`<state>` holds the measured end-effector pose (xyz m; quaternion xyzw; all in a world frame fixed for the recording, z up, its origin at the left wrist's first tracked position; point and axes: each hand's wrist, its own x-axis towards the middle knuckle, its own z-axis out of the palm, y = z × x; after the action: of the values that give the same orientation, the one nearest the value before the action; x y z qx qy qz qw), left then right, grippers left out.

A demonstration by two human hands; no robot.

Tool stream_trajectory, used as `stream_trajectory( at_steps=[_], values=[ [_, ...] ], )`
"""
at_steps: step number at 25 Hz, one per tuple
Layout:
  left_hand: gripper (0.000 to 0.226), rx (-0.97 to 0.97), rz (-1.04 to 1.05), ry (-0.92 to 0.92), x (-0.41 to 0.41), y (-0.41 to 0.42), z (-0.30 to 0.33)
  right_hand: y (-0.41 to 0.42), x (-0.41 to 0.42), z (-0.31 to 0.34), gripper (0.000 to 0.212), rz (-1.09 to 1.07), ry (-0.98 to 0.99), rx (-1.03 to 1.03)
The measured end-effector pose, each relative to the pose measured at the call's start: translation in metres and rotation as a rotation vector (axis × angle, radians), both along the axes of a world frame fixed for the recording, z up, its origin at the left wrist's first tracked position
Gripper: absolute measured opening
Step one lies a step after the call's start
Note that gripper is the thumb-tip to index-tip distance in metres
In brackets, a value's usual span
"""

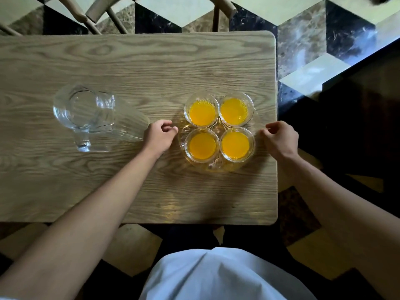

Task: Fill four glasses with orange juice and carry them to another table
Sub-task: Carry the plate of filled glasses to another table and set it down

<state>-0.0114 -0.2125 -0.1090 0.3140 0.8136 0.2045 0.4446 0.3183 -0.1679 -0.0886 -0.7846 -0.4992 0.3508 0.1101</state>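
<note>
With all four glasses [219,128] filled and clustered on the glass tray [218,166], left hand [159,137] and right hand [280,139] hover half-curled and empty beside its opposite rims; grip both edges evenly, then lift level and slowly off the counter [138,68].

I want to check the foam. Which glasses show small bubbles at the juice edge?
The two far glasses show bubbles along the rim; the two near glasses look smooth.
</note>
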Motion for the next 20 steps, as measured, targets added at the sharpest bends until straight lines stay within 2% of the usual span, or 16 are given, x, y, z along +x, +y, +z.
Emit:
stream_trajectory(
  at_steps=[4, 7, 11, 15, 18, 20],
  values=[
    [0.035, -0.003, 0.018, -0.045, 0.009, 0.008, -0.002, 0.004, 0.001, -0.002, 0.028, -0.012, 0.065, -0.028],
    [0.03, -0.019, 0.059, -0.104, 0.013, 0.012, -0.003, 0.006, -0.005, -0.003, 0.014, -0.014, 0.111, -0.053],
    [0.023, -0.045, 0.076, -0.16, 0.014, 0.017, 0.0, 0.009, -0.008, -0.006, 0.018, -0.027, 0.155, -0.085],
    [0.009, -0.081, 0.048, -0.122, 0.014, 0.021, -0.002, 0.009, -0.009, -0.007, 0.017, -0.023, 0.165, -0.078],
    [0.025, -0.108, 0.06, -0.108, 0.015, 0.025, -0.003, 0.011, -0.009, -0.006, 0.017, -0.011, 0.161, -0.088],
    [0.027, -0.107, 0.066, -0.107, 0.017, 0.027, -0.003, 0.013, -0.009, -0.006, 0.016, -0.019, 0.165, -0.098]
  ],
)
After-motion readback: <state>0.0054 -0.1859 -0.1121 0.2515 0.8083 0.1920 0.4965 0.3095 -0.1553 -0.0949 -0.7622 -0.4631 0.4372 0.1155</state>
